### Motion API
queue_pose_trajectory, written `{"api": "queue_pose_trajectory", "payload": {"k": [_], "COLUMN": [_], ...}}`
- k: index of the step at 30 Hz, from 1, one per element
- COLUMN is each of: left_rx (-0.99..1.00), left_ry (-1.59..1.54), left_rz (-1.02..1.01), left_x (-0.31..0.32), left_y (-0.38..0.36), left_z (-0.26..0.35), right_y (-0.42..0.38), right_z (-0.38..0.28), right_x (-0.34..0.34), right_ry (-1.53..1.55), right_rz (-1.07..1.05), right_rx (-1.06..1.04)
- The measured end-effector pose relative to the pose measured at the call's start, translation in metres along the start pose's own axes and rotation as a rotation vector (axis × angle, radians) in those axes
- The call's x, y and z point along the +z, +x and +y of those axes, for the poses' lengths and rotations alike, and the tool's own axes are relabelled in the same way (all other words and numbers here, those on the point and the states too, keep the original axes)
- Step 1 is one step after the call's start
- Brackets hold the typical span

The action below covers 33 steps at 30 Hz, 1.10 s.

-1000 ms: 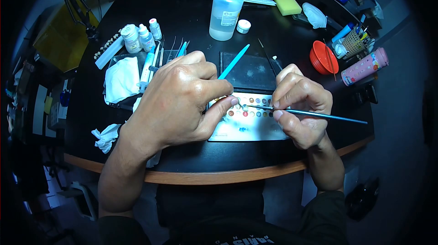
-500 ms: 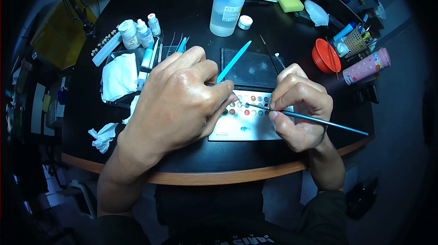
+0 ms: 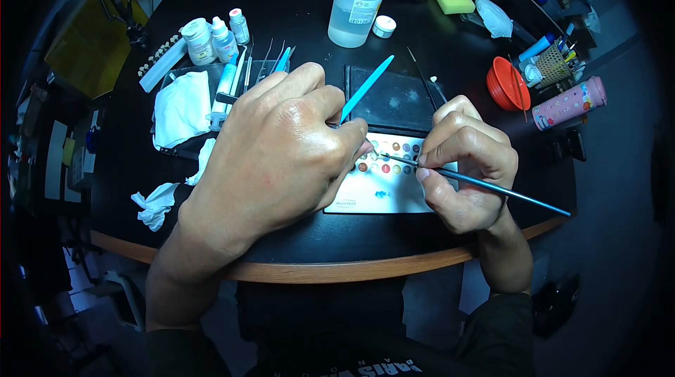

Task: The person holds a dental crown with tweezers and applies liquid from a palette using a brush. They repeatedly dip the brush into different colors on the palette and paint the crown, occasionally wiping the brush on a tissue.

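My left hand is closed, palm down, around a slim tool with a light-blue tapered handle that sticks up past the thumb. At this hand's fingertips is a tiny whitish piece, too small to make out well. My right hand pinches a fine paintbrush, its dark tip pointing left and touching or nearly touching the piece. Beneath both hands lies a white palette card with rows of coloured round spots and a blue smear.
Behind the card sits a dark flat case. Farther back stand a large clear bottle and a small jar. Red bowls and a pink tumbler are right; small bottles and crumpled tissue are left.
The view has shifted slightly, so the tabletop things sit a little differently in the picture. Both hands keep their grips, and the brush tip stays by the whitish piece.
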State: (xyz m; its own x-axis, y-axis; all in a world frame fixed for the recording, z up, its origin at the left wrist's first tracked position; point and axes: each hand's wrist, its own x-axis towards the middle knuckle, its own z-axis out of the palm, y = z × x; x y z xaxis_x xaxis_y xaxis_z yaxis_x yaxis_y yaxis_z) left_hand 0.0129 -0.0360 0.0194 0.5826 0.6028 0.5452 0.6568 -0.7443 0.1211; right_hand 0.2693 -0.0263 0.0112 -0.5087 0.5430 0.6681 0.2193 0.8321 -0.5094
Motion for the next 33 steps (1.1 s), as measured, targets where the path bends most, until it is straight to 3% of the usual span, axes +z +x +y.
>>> {"api": "queue_pose_trajectory", "payload": {"k": [25,33], "left_rx": [0.012,0.022], "left_ry": [-0.026,-0.046], "left_rz": [0.020,0.031], "left_x": [-0.0004,-0.0004], "left_y": [0.0010,0.0012], "left_z": [-0.0007,-0.0033], "right_y": [-0.0006,-0.0013], "right_z": [-0.0002,0.0018], "right_x": [-0.0006,-0.0045], "right_ry": [0.019,0.091], "right_rz": [-0.008,0.078], "right_rx": [-0.008,-0.024]}}
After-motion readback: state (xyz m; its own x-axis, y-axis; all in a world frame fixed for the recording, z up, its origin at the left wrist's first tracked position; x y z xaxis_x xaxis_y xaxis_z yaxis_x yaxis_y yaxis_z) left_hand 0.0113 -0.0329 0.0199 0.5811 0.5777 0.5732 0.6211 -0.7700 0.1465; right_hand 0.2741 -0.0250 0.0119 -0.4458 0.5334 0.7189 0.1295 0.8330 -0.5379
